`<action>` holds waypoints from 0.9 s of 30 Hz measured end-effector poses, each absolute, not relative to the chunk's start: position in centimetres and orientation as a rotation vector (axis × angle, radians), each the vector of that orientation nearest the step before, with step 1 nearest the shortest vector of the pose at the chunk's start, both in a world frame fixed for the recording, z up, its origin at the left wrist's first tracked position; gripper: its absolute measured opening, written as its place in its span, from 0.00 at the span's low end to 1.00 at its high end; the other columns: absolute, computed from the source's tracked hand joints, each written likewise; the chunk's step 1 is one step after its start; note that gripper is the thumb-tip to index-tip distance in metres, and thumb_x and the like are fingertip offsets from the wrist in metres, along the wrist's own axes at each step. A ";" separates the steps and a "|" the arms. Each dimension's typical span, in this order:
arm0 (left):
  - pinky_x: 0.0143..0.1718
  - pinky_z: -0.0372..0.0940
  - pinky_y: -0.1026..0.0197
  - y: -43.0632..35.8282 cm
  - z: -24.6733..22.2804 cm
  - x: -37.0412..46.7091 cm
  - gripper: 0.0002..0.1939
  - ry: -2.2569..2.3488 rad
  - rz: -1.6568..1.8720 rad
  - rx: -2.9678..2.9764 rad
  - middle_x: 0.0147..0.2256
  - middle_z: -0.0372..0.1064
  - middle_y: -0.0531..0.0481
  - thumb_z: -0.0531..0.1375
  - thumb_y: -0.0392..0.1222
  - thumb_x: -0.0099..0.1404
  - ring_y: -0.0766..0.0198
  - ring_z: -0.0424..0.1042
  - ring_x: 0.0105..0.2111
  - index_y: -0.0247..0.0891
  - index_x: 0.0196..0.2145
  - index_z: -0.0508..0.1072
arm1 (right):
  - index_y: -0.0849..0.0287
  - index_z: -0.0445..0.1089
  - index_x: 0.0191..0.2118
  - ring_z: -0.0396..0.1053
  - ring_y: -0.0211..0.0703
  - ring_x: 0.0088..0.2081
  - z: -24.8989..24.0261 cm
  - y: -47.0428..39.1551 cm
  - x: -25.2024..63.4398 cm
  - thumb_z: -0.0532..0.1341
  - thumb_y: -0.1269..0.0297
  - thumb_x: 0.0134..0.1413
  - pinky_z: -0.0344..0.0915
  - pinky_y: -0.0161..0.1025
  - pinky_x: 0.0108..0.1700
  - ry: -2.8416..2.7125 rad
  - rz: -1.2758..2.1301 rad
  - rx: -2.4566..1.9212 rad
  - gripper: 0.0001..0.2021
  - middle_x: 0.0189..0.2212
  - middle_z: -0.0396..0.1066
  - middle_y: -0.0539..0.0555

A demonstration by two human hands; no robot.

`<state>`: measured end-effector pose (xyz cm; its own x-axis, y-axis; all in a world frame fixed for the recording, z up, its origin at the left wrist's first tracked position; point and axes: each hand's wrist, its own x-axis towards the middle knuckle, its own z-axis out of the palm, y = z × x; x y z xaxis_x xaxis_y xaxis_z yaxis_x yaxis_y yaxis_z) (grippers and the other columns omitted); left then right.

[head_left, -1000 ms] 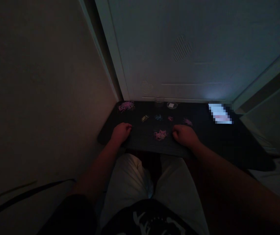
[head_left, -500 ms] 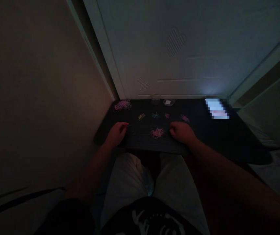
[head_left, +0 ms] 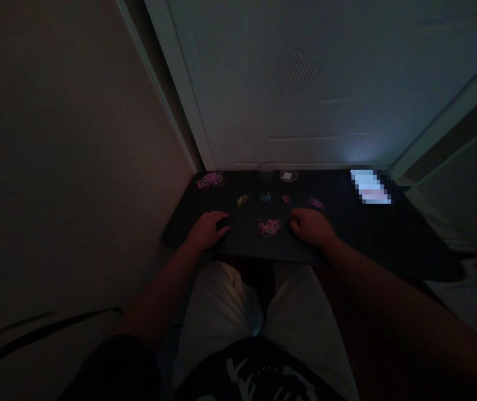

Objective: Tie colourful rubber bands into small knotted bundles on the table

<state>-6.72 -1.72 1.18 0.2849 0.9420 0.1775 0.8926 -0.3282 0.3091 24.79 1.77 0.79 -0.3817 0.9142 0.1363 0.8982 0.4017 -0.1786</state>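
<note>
My left hand [head_left: 210, 229] is over the dark table [head_left: 372, 239], thumb and fingers apart, with nothing between them. To the right of the pink pile [head_left: 269, 227] is my right hand [head_left: 311, 224], its fingers curled closed; whether it holds anything is hidden. Beyond the hands lie small piles of thin pieces in a row: yellowish [head_left: 242, 200], blue [head_left: 265, 197], pink-red [head_left: 286, 199] and purple [head_left: 316, 203]. A larger pink-purple pile [head_left: 210, 180] is at the table's back left corner.
A clear cup [head_left: 266, 171] and a round clear lid [head_left: 288, 176] with a white label stand at the back edge. A bright, pixelated screen [head_left: 370, 186] lies at the back right. Behind the table rises a white door [head_left: 238, 72] with heart reliefs; a wall is at left.
My left hand has moved slightly right, and its thumb and fingers have parted. My right hand stays beside the pink pile, still closed. The view has shifted a little.
</note>
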 end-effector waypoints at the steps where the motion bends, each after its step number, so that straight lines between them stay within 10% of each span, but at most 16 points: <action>1: 0.53 0.59 0.53 -1.5 1.3 -6.4 0.18 1.718 0.484 2.394 0.48 0.68 0.46 0.56 0.44 0.60 0.57 0.65 0.49 0.40 0.48 0.70 | 0.59 0.69 0.30 0.66 0.42 0.31 0.8 1.8 24.8 0.51 0.66 0.50 0.52 0.36 0.31 -2.441 0.116 -1.609 0.09 0.29 0.71 0.55; 17: 0.42 0.64 0.57 -1.8 1.0 -4.5 0.10 1.786 0.591 2.331 0.37 0.68 0.47 0.52 0.36 0.61 0.60 0.68 0.38 0.40 0.37 0.72 | 0.58 0.68 0.31 0.65 0.41 0.31 0.8 1.9 24.9 0.51 0.66 0.50 0.53 0.36 0.32 -2.420 0.141 -1.576 0.09 0.30 0.71 0.54; 27: 0.39 0.65 0.60 0.4 1.1 3.3 0.10 1.563 0.819 2.231 0.35 0.72 0.48 0.53 0.35 0.60 0.62 0.70 0.36 0.38 0.37 0.72 | 0.60 0.64 0.49 0.66 0.40 0.33 0.8 0.3 22.3 0.55 0.65 0.49 0.58 0.35 0.36 -2.285 0.492 -1.368 0.19 0.32 0.70 0.52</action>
